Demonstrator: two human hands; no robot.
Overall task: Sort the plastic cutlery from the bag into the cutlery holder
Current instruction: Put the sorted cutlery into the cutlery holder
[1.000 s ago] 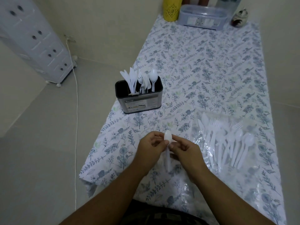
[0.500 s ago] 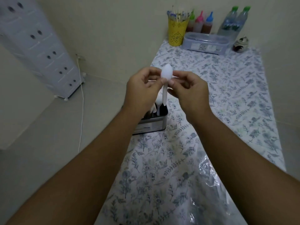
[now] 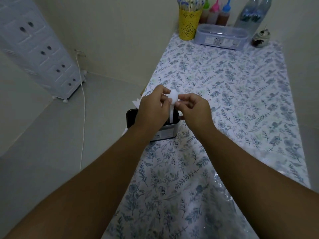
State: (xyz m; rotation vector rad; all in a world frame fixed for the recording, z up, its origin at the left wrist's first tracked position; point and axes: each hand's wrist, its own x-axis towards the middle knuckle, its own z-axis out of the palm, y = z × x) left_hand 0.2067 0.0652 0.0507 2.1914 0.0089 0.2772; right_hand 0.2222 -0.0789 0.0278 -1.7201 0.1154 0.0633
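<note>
Fingers (image 3: 165, 105) of the left hand (image 3: 151, 109) and those of the right hand (image 3: 195, 111) both pinch the bowl of one white plastic spoon (image 3: 173, 99). Spoon upright, bowl up, handle pointing down into the black cutlery holder (image 3: 132, 117) directly below the hands. White fork tips (image 3: 136, 102) show above the holder's left side. Holder stands on the floral-clothed worktop (image 3: 233, 100) near its left edge. Clear plastic bag (image 3: 227, 204) lies on the near part of the worktop, by the right forearm. Far end: yellow cup (image 3: 188, 23), clear lidded box (image 3: 222, 37).
</note>
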